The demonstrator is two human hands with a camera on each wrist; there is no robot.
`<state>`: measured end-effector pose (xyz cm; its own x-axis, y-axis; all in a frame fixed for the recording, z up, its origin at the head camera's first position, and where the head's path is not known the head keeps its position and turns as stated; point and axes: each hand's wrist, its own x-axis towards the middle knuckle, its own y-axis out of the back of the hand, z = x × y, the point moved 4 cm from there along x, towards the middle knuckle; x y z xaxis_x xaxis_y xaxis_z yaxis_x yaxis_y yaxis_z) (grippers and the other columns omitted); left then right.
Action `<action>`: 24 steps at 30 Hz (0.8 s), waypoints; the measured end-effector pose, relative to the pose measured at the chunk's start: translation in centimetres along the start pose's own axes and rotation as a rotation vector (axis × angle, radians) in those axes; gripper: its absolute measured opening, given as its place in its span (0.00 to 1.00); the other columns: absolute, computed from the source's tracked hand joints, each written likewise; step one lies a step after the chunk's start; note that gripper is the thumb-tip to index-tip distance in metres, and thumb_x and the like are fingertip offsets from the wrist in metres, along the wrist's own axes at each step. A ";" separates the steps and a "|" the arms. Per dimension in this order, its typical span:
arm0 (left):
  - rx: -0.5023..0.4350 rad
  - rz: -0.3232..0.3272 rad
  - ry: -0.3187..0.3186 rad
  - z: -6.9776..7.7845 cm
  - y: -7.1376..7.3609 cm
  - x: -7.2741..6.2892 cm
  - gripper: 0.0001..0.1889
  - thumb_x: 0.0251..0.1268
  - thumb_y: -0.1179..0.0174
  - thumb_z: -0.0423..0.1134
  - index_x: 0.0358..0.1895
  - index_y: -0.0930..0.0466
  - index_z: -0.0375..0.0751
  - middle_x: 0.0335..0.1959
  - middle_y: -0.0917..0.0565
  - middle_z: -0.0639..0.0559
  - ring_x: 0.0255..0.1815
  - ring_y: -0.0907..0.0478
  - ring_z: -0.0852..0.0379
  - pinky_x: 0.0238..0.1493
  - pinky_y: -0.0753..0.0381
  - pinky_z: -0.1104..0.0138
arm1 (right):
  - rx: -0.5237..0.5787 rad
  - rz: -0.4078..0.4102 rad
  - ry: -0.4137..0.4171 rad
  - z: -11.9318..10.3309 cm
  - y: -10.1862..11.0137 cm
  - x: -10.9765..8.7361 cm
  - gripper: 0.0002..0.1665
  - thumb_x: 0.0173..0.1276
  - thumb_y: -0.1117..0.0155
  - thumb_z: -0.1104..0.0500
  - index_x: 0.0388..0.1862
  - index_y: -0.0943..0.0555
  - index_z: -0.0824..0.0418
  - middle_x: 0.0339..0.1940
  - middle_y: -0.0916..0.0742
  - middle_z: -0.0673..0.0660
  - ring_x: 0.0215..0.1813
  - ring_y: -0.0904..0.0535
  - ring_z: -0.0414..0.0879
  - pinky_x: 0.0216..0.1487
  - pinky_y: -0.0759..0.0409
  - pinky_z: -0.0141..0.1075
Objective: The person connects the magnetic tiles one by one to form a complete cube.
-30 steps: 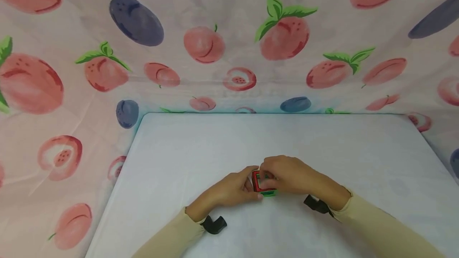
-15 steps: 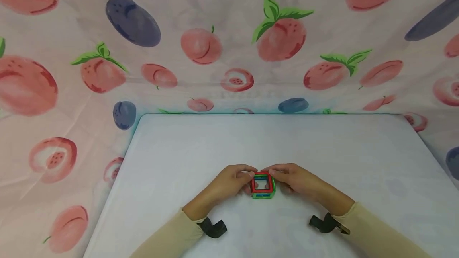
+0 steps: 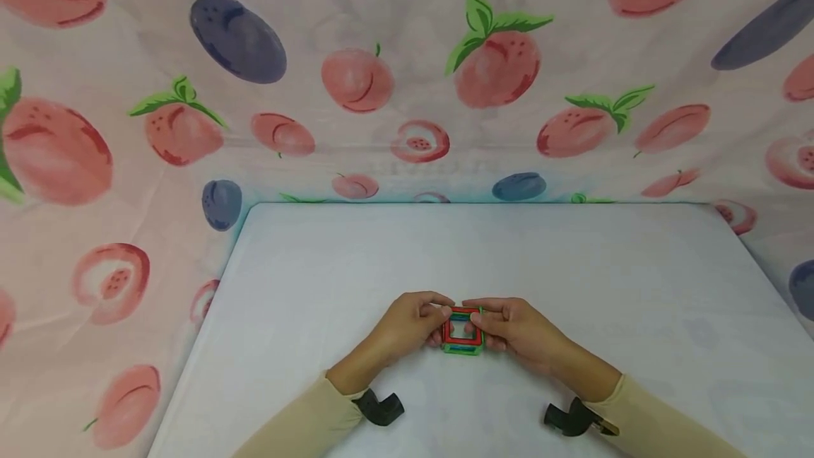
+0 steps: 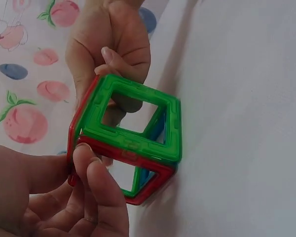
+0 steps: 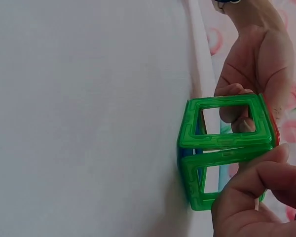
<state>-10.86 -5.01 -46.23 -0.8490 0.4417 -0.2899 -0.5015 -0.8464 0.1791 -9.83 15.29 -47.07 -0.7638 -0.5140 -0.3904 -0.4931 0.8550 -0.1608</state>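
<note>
Between the hands stands a small cube of magnetic tiles (image 3: pixel 462 350) on the white table, built of hollow square frames. A red tile (image 3: pixel 447 331) lies on top; green tiles (image 4: pixel 172 131) and blue pieces form the sides. My left hand (image 3: pixel 407 325) pinches the cube's left side, thumb at the top red tile's corner. From the right, my right hand (image 3: pixel 531 334) grips the opposite side, thumb on the red tile's edge. In the right wrist view two green tiles (image 5: pixel 227 140) meet at a corner with a narrow gap. The cube's lower inside is partly hidden.
The white table (image 3: pixel 356 246) stretches around the cube, its far edge against a fruit-print cloth (image 3: pixel 420 76). A black wrist mount (image 3: pixel 381 408) sits at the left sleeve, another black mount (image 3: pixel 572 417) at the right one.
A second ago my right hand was over the cube's top, covering it; it moved to the right side. Since then its thumb has shifted onto the red tile, and the cube has moved slightly left.
</note>
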 end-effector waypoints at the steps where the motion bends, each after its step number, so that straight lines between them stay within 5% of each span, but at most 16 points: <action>1: 0.005 -0.007 0.001 0.0 0.0 0.0 0.15 0.75 0.39 0.42 0.58 0.18 0.40 0.24 0.16 0.48 0.25 0.19 0.56 0.34 0.19 0.65 | -0.011 0.009 0.005 0.0 -0.1 0.0 0.35 0.79 0.41 0.54 0.75 0.36 0.75 0.42 0.11 0.52 0.28 0.30 0.36 0.30 0.31 0.25; 13: 0.001 -0.049 -0.001 -0.1 0.0 -0.2 0.18 0.70 0.34 0.40 0.60 0.18 0.40 0.27 0.14 0.51 0.28 0.18 0.54 0.35 0.19 0.65 | -0.157 0.060 0.006 -0.1 -0.6 -0.3 0.33 0.76 0.37 0.55 0.72 0.30 0.71 0.26 0.22 0.48 0.28 0.29 0.39 0.30 0.30 0.27; 24: 0.037 -0.113 -0.018 0.2 -0.2 -0.3 0.23 0.70 0.33 0.40 0.64 0.22 0.39 0.31 0.15 0.52 0.29 0.25 0.56 0.32 0.27 0.70 | -0.190 0.106 -0.053 -0.1 -0.4 -0.3 0.26 0.80 0.44 0.47 0.66 0.23 0.63 0.31 0.20 0.52 0.25 0.34 0.43 0.25 0.35 0.30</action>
<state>-10.57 -4.93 -46.02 -0.7894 0.5392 -0.2933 -0.5997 -0.7795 0.1810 -9.45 15.03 -46.78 -0.7951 -0.4131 -0.4441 -0.4845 0.8731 0.0552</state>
